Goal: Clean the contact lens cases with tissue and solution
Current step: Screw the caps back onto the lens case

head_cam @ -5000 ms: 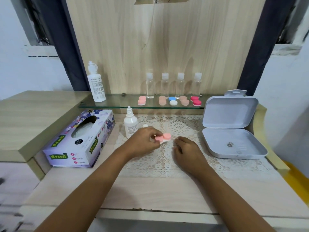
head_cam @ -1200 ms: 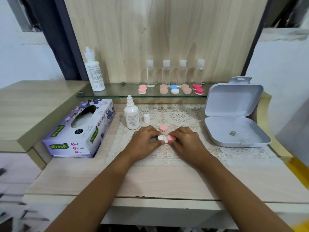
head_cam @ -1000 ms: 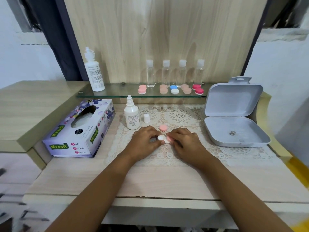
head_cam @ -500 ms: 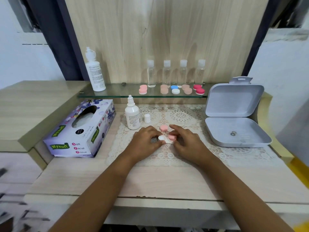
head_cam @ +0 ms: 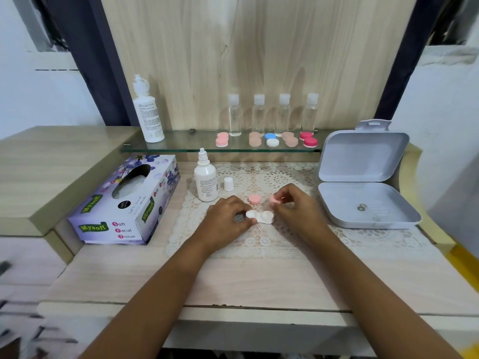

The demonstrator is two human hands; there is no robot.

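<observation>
A white contact lens case (head_cam: 261, 216) lies on the lace mat with both wells uncovered. My left hand (head_cam: 228, 218) pinches its left end and steadies it. My right hand (head_cam: 295, 208) pinches a pink cap (head_cam: 274, 200) just above and right of the case. A second pink cap (head_cam: 254, 199) lies on the mat behind the case. The small solution bottle (head_cam: 206, 182) stands uncapped at the mat's left, its white cap (head_cam: 228, 183) beside it. The purple tissue box (head_cam: 124, 200) sits further left.
A glass shelf (head_cam: 181, 147) at the back carries a tall white bottle (head_cam: 147, 110), several clear bottles (head_cam: 272, 114) and several more lens cases (head_cam: 269, 139). An open grey plastic box (head_cam: 363, 182) stands at the right. The lace mat (head_cam: 285, 237) covers the middle of the wooden table.
My right hand has taken the second pink cap off the case and lifted it up and to the right. Five seconds ago both caps were on. My left hand keeps its hold.
</observation>
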